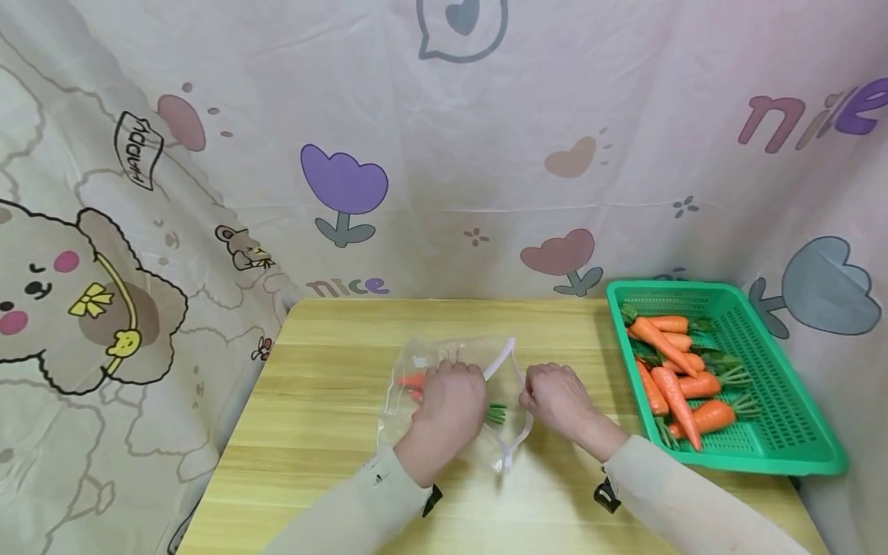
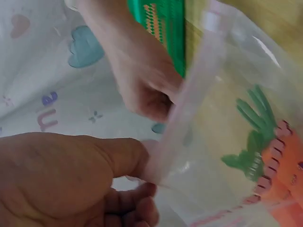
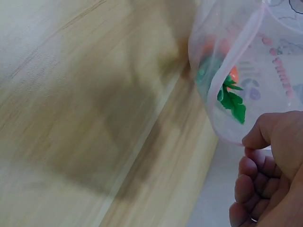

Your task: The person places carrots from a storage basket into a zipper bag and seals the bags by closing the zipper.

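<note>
A clear zip bag (image 1: 398, 420) with a pale pink rim lies over the middle of the table, its mouth facing right and spread apart. Orange carrots (image 1: 412, 381) with green tops (image 1: 496, 415) show through the plastic. My left hand (image 1: 451, 401) reaches over the bag; in the left wrist view its thumb and fingers pinch the pink rim. At the mouth's right side, my right hand (image 1: 558, 397) pinches the opposite edge between thumb and forefinger, plain in the right wrist view, its other fingers curled. Pink printing (image 3: 281, 71) marks the bag's side.
A green plastic basket (image 1: 777, 462) stands at the table's right side, holding several carrots (image 1: 676, 401) with leafy tops. The wooden table (image 1: 312, 370) meets a patterned cloth (image 1: 444, 154) at its back and left.
</note>
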Available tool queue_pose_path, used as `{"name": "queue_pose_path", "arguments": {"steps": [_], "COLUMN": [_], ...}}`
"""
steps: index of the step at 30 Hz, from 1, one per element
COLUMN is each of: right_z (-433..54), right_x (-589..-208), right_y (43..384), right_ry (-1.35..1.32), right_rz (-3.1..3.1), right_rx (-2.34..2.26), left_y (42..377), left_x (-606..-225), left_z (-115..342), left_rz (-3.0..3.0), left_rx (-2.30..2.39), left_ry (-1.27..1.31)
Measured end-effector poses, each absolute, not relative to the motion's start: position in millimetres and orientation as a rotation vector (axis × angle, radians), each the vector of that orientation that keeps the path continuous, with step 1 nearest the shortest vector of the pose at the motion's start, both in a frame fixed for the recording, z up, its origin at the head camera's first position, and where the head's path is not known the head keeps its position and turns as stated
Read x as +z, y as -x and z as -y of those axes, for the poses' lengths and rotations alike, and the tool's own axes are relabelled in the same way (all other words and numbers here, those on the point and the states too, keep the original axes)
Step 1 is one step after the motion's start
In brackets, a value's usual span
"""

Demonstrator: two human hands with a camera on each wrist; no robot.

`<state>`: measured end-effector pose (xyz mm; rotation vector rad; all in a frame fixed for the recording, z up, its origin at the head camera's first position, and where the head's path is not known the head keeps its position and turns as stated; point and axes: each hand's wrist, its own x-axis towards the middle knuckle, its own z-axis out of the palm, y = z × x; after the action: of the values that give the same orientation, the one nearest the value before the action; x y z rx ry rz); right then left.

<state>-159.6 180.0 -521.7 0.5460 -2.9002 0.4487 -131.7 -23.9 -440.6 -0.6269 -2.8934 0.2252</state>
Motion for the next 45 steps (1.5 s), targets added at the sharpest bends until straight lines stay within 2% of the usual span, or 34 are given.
{"name": "queue_pose_path", "arguments": {"steps": [18, 25, 35, 45], "right_z": [-182, -202, -274, -388], "right_x": [-527, -512, -475, -489], "right_y": [165, 169, 181, 194], "right_ry": [-0.529, -0.552, -0.535, -0.33], "right_rz": [2.906, 2.853, 2.679, 2.858], "right_rx": [0.412, 0.386, 0.184, -0.139], "left_y": [142, 143, 143, 145], "left_x": [-457, -455, -455, -455], "left_z": [33, 37, 40, 38], "left_rz": [2.626, 2.663, 2.682, 2.7], "left_rx": [0.188, 0.087, -0.026, -0.104], "left_ry": [0.638, 0.651, 0.623, 0.604]}}
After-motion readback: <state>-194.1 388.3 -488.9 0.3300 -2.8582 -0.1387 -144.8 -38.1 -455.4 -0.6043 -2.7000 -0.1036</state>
